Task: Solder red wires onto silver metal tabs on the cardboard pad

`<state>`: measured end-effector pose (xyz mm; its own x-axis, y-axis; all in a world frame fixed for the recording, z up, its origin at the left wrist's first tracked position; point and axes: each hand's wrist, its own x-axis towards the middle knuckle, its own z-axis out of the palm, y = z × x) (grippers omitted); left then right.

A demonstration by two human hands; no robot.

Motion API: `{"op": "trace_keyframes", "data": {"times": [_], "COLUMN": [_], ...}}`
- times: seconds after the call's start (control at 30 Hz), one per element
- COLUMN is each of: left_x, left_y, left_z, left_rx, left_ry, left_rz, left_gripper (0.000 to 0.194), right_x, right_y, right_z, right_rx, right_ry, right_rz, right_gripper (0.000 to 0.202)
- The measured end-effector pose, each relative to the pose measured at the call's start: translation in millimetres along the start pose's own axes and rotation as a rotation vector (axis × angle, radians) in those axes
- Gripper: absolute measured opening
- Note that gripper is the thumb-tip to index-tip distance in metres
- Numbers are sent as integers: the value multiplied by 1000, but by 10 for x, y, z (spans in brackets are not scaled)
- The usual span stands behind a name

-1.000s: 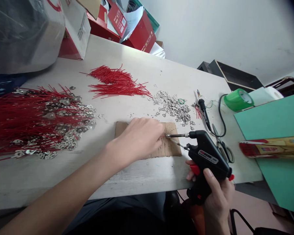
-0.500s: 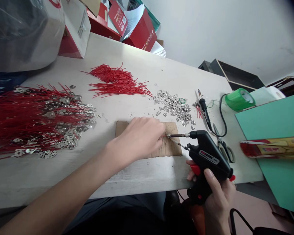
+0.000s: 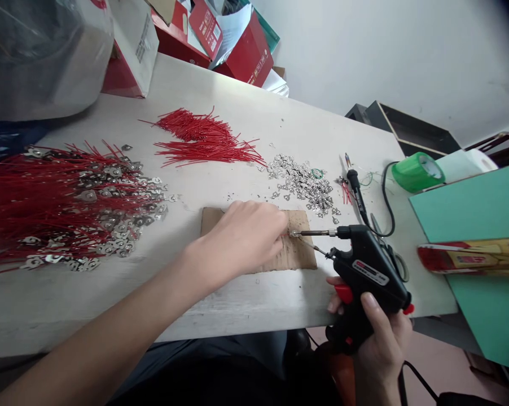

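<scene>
My left hand (image 3: pixel 250 234) is closed over a piece of brown cardboard (image 3: pixel 297 258), its fingertips pinching a short red wire that barely shows. My right hand (image 3: pixel 381 332) is wrapped round the handle of a black soldering gun (image 3: pixel 371 270) with a red trigger. The gun's tip and a thin solder feed tube meet at a small metal piece (image 3: pixel 294 233) beside my left fingertips. Behind the cardboard lie loose metal terminals (image 3: pixel 303 180) and a pile of red wires (image 3: pixel 203 141). At the left is a large heap of red wires with terminals attached (image 3: pixel 85 203).
A soldering iron (image 3: pixel 356 189) and scissors (image 3: pixel 400 265) lie right of the terminals. Green tape (image 3: pixel 417 171) and a green board (image 3: pixel 487 208) stand farther right. Red boxes (image 3: pixel 246 53) and a plastic bag (image 3: pixel 43 62) line the back left.
The soldering gun and my right hand have shifted slightly to the right, and the tip has drawn back a little. My left hand stays almost in place.
</scene>
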<state>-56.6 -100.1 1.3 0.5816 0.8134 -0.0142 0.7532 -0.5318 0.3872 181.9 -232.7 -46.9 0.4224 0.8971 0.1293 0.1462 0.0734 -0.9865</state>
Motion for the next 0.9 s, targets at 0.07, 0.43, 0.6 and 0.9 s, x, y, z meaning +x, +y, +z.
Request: {"op": "trace_keyframes", "data": {"times": [0.07,0.43,0.6,0.9], "left_x": [1,-5,-1,-2], "left_y": [1,-4,-2,-11], "left_z": [-3,7,4,28], "left_rx": [-2,-5,-1,16], "left_ry": [-1,21,13,27], "left_rz": [-1,8,0,8], "left_gripper": [18,18,18,19], "right_x": [-12,-27,-26,-11], "right_y": [-27,-16,3,-19], "right_z": [14,-7,-5,13], "right_rx": [-27,-90,-62,-87], "right_ry": [13,19,40,18], "right_rz": [24,78,70,65], "right_gripper": [23,28,27,29]}}
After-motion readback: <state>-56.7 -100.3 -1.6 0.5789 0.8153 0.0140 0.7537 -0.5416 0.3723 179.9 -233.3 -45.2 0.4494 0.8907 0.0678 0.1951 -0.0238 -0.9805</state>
